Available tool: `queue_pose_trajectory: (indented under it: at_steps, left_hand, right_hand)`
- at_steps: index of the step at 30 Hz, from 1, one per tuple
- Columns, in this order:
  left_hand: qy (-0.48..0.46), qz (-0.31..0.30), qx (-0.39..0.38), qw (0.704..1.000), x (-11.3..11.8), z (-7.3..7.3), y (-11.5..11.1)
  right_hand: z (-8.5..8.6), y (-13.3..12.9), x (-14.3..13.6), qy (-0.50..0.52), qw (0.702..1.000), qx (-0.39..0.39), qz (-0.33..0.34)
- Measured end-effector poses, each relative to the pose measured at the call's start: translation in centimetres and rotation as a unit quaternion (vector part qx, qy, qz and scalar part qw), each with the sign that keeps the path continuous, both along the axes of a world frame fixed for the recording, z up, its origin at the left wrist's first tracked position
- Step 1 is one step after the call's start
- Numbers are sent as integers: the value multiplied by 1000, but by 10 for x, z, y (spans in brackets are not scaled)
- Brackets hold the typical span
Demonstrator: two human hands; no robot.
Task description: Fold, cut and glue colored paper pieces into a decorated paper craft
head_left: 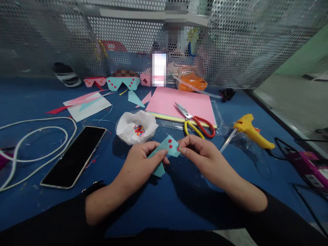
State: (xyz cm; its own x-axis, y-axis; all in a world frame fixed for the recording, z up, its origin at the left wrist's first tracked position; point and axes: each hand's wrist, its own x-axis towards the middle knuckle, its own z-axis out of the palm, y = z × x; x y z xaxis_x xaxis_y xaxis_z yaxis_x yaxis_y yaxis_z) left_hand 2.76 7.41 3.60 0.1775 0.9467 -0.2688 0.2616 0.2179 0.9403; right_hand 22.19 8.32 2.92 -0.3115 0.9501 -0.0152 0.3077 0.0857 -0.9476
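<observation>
The fingers of the left hand pinch a folded piece of blue-green paper, thumb on top and the others mostly tucked out of sight beneath. The right hand has thumb and forefinger pressed close together at the paper's right-hand tip, and a speck of red shows there; whether they grip that bit or the paper's edge, I cannot tell from here. The paper is held just below the middle of the frame, over the blue table.

I'd judge this piece to be partway along. Two red squares sit clearly on its upper part, and another red spot peeps out beside the left thumb. The lower part that shows is plain, though the fingers hide a good deal of it.

At the upper left, a blue-green paper mask carries red squares on both sides and looks complete to me, as does the pink mask next to it, dotted with orange. There's no shortage of supplies: coloured bits lie in the paper-lined bowl left of centre, and the scissors rest partly on the pink sheets right of centre, with neither hand on them.
</observation>
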Motion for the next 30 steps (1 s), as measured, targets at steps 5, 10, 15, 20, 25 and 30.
queue_pose_trajectory:
  at_steps: [5,10,15,20,25,30]
  left_hand:
    - [-12,-8,10,1000,2,-2,1]
    - [-55,7,6,998,1,0,-1]
    - [-17,26,82,996,0,-2,-5]
    - [-3,35,132,991,-1,-3,-8]
    - [19,-1,147,989,-2,0,-5]
    - [15,-53,66,996,-1,-2,0]
  right_hand:
    - [-2,-2,-2,-21,1000,14,-9]
    - [-3,-2,-1,3,999,6,-38]
    - [-1,-1,0,5,998,5,-58]
    - [-2,0,0,-5,998,20,-61]
    - [-3,-1,0,-15,997,29,-63]
    - [-1,-3,0,-17,997,43,-61]
